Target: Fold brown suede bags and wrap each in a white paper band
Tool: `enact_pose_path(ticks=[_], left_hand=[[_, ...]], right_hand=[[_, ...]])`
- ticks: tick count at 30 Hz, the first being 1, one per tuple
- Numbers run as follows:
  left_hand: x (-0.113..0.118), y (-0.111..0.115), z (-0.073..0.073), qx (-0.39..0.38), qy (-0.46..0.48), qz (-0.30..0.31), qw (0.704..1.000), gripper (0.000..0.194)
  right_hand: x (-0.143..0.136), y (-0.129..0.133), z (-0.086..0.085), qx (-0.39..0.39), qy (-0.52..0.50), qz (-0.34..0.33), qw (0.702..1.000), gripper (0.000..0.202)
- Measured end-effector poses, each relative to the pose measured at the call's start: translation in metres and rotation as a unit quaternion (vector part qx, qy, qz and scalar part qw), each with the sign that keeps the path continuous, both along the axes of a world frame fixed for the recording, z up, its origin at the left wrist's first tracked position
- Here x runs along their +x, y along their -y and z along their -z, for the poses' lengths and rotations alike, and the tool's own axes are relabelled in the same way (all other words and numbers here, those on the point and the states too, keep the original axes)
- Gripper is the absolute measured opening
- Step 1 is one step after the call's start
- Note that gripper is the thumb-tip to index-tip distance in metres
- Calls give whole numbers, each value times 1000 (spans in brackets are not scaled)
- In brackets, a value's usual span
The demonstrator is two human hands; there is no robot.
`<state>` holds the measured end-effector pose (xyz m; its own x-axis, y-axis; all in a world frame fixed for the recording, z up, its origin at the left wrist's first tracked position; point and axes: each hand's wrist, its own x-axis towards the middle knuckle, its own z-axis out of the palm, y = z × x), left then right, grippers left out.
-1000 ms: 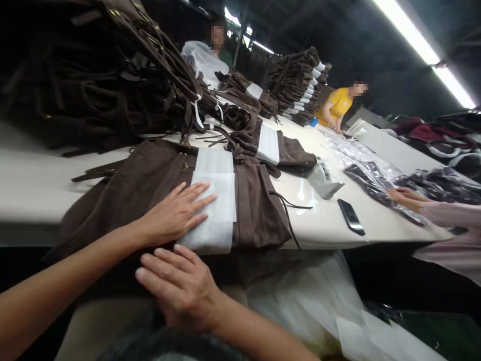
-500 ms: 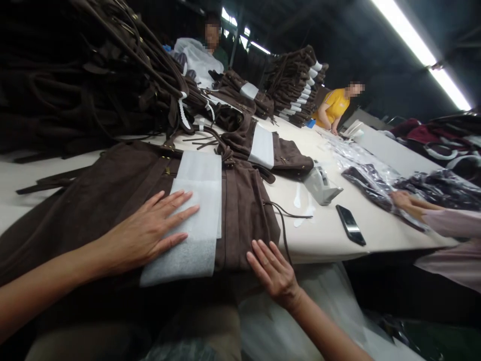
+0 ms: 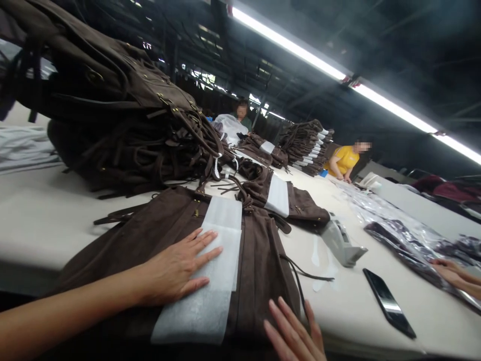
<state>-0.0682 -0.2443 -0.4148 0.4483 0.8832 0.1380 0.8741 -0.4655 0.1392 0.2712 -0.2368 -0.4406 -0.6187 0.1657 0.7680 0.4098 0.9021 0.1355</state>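
Note:
A dark brown bag (image 3: 259,271) lies flat at the front edge of the table, its handles toward the far side. Round its middle runs a white strip of wrapping sheet (image 3: 220,260). Spread over that strip, my left hand (image 3: 184,268) rests with its fingers apart. My right hand (image 3: 295,333) is at the bag's lower right, fingers stretched out, partly cut off by the bottom of the view. Beyond, a second brown bag (image 3: 300,200) with a white band (image 3: 278,195) lies folded.
A big pile of brown bags (image 3: 143,130) rises at the left. On the right are a grey tape dispenser (image 3: 341,243), a black phone (image 3: 389,301) and plastic-wrapped goods (image 3: 409,250) under a co-worker's hand (image 3: 451,273). A person in yellow (image 3: 343,160) stands farther back.
The view has tilted up and turned left, so things sit lower in the picture. My left hand stays on the white strip; my right hand remains by the bag's lower right.

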Motion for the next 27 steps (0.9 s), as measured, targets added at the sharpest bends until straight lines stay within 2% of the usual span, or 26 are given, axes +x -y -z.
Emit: enact_pose_path(ticks=[2, 4, 7, 9, 12, 14, 17, 19, 22, 24, 27], left_hand=[[0, -1, 2, -6, -3, -2, 1000, 62], [1, -3, 6, -10, -4, -12, 1000, 62], [3, -5, 12, 10, 14, -27, 999, 61], [3, -5, 15, 23, 26, -33, 999, 60], [3, -4, 18, 27, 35, -37, 998, 60], [1, -3, 18, 34, 47, -36, 998, 59], [-2, -1, 19, 50, 78, -30, 995, 59], [-3, -1, 21, 54, 102, -29, 993, 60], [-4, -6, 28, 64, 182, -70, 979, 47], [-6, -14, 31, 86, 281, -142, 945, 38], [-13, -32, 29, 78, 420, -255, 868, 41]], right_hand=[[-18, -2, -34, -53, -4, -30, 998, 44], [-48, -11, -58, -161, -12, -12, 987, 43], [-98, -44, -71, -321, -9, 46, 946, 33], [-125, -75, -71, -383, 24, 76, 920, 39], [-150, -113, -69, -449, 102, 112, 881, 49], [-157, -125, -68, -500, 132, 129, 846, 49], [-160, -127, -60, -566, 118, 117, 808, 30], [-160, -124, -50, -565, 76, 95, 816, 16], [-160, -119, -32, -519, -13, 53, 853, 12], [-161, -117, -23, -511, -50, 36, 857, 11], [-163, -117, -16, -528, -74, 48, 845, 12]])
